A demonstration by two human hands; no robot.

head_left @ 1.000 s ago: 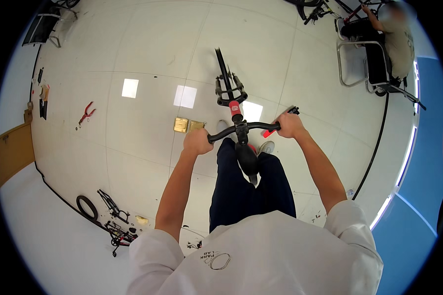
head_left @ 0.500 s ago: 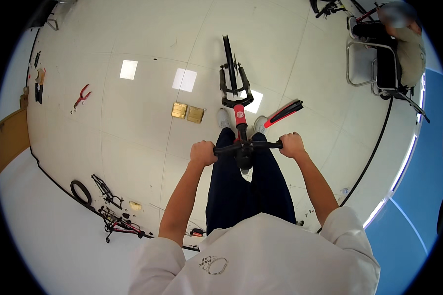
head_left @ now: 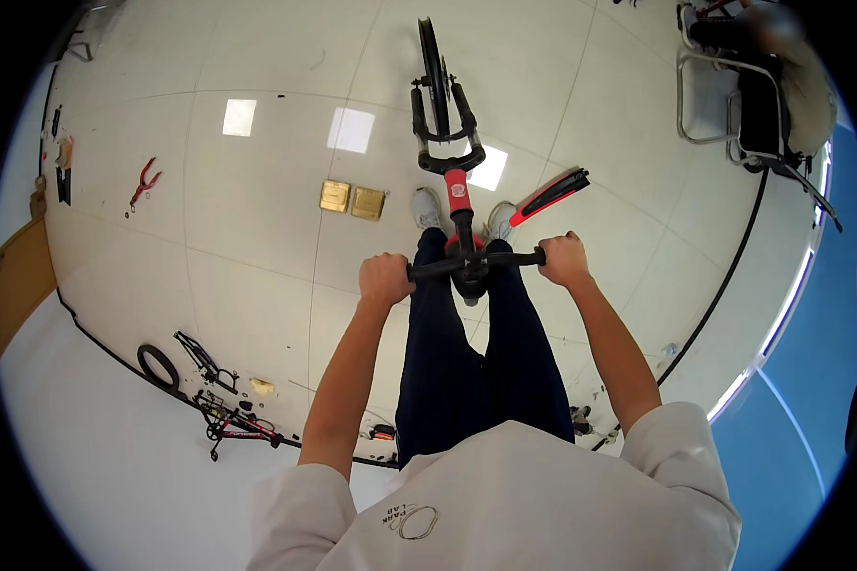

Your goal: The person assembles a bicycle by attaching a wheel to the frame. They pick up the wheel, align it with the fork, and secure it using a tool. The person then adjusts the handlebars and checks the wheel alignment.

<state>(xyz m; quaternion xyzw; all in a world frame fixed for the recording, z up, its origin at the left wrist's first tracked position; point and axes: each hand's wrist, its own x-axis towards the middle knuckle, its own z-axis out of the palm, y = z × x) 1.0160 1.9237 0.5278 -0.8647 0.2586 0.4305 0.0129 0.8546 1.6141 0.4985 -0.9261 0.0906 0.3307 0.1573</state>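
Observation:
My left hand (head_left: 387,278) is closed round the left end of a black handlebar (head_left: 510,259). Gripping the opposite end is my right hand (head_left: 564,259). A red head tube (head_left: 457,191) joins the bar to a black fork (head_left: 448,164), which holds a thin front wheel (head_left: 432,76) pointing away from me. The bar crosses in front of my legs, and most of the bicycle behind it is hidden. Beside my right shoe lies a long black and red piece (head_left: 549,196); its kind is unclear.
Two gold square pieces (head_left: 367,203) lie left of my shoes, with red-handled pliers (head_left: 145,181) farther left. A tyre (head_left: 158,367) and a red and black bicycle frame (head_left: 243,433) rest by the left wall. A person sits on a metal-framed chair (head_left: 733,100) at far right.
The front wheel and fork have moved farther away from me and slightly left. Both hands keep their hold on the handlebar. The whole view has also shifted a little.

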